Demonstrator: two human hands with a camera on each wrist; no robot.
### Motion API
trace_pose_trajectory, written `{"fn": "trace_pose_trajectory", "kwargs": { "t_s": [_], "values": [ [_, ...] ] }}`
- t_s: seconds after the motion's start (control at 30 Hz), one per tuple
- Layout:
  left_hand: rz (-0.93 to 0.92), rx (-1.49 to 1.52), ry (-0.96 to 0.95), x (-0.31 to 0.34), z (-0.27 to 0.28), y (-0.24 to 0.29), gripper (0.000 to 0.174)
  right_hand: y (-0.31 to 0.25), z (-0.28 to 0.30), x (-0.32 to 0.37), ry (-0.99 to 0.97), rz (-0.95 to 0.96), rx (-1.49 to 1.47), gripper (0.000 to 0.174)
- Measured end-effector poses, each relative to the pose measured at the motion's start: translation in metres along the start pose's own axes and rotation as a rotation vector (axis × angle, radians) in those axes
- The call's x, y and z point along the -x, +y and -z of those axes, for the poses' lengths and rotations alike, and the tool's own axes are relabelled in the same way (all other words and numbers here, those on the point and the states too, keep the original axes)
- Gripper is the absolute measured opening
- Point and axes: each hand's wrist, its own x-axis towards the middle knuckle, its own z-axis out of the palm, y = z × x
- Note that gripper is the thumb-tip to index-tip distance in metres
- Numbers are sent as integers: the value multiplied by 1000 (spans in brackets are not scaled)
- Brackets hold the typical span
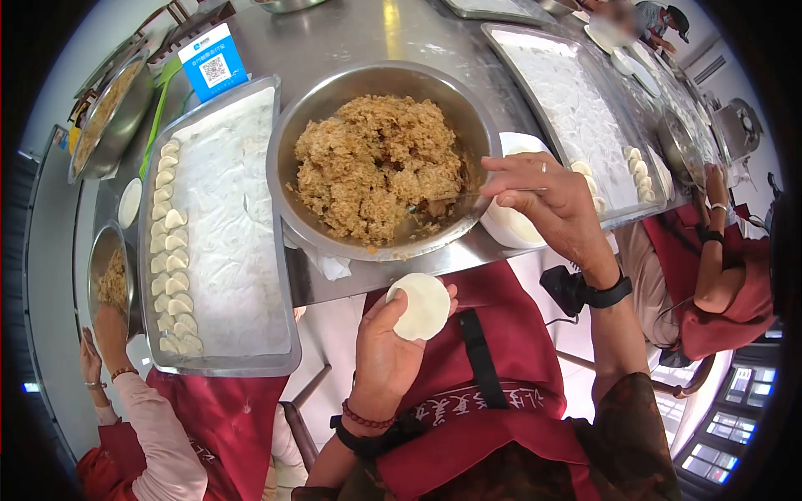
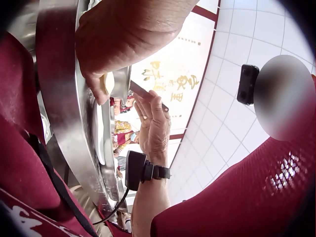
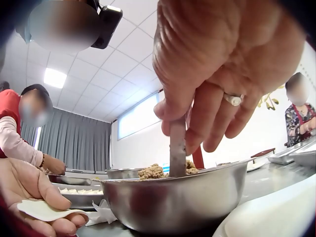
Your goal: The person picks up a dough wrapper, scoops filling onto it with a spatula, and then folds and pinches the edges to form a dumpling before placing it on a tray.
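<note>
A steel bowl point(image 1: 288, 200) of brown minced filling point(image 1: 368, 159) stands at the table's near edge. My right hand point(image 1: 547, 209) pinches the handle of a flat metal utensil point(image 3: 177, 148), whose far end is down in the filling at the bowl's right side. Below the bowl my left hand point(image 1: 388, 359) holds a round white dough wrapper point(image 1: 420, 307), the thumb on its edge and the fingers beneath. In the right wrist view the wrapper point(image 3: 44, 211) lies across the left fingers, flat and unfolded.
Left of the bowl is a metal tray point(image 1: 225, 250) with rows of folded dumplings point(image 1: 171, 275). A white bowl point(image 1: 518, 225) sits beside the steel bowl's right side, partly behind my right hand. Another tray point(image 1: 576, 108) lies at the right. People work on both sides.
</note>
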Motion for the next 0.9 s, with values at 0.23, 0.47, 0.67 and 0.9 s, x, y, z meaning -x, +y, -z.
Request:
{"fn": "trace_pose_trajectory", "kwargs": {
  "t_s": [0.23, 0.47, 0.67, 0.9],
  "values": [
    [-3, 7, -14, 2, 0, 1, 39, -21, -25, -9, 50, 63, -191, 12],
    [-28, 23, -22, 5, 5, 4, 39, -23, -52, -14, -1, 105, -23, 11],
    [-24, 18, -15, 4, 5, 5, 39, -14, -34, -8, 47, 66, 111, 10],
    [-30, 32, -23, 4, 7, 7, 39, -39, -28, -11, 157, -56, -94, 9]
  ]
}}
